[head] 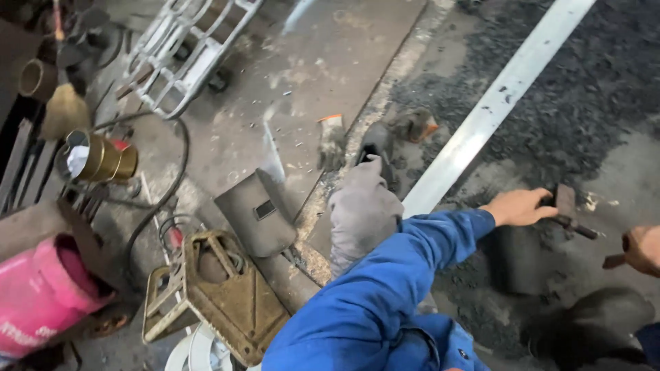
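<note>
Workshop floor scene, all places given from the long pale metal bar [495, 110] lying slantwise on the floor [323, 62].

Left hand [362, 209], in a grey glove, at the bar's near end on its left side; grip closed around a dark tool [375, 148], held up close to the bar's end, probably to keep the working tip near the metal. Right hand [519, 206], bare, on a blue sleeve, just right of the bar; grip closed on a dark metal block [565, 199] resting on the ground, seemingly to steady it. Another person's hand [643, 249] farther right of the bar, holding a brownish piece; kind not clear.

Grey welding mask [258, 213] laid down left of the bar, within reach. Rusty frame [227, 288], black cable [175, 172], brass rings [103, 159] and pink cylinder [38, 295] farther left. Concrete left of the bar, stained and littered; dark grit and soot right of it.
</note>
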